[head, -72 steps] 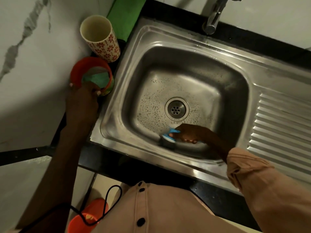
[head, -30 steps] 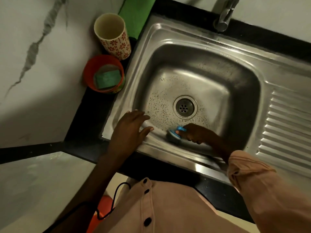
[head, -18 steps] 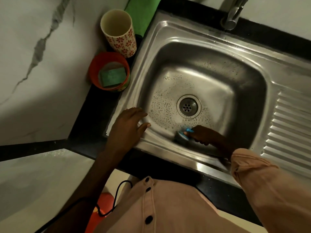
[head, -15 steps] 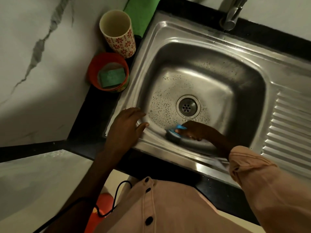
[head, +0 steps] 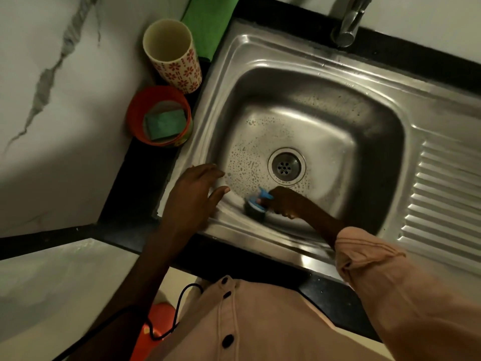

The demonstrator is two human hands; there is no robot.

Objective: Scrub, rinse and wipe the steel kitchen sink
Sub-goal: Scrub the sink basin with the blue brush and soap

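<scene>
**Left hand brought over to brace at the sink rim**

The left hand (head: 194, 196), seen earlier at the orange tub (head: 158, 117), is now laid flat and released on the sink (head: 260, 241) rim, just beside the right hand's grip (head: 286, 203). Steadier scrubbing is likely meant by this. The scrubber (head: 256, 205) is kept clenched in that grip, pressed low on the near basin wall. Soapy droplets are seen on the floor beyond the grip, around the drain (head: 286, 166); the far walls are dull and streaked
</scene>
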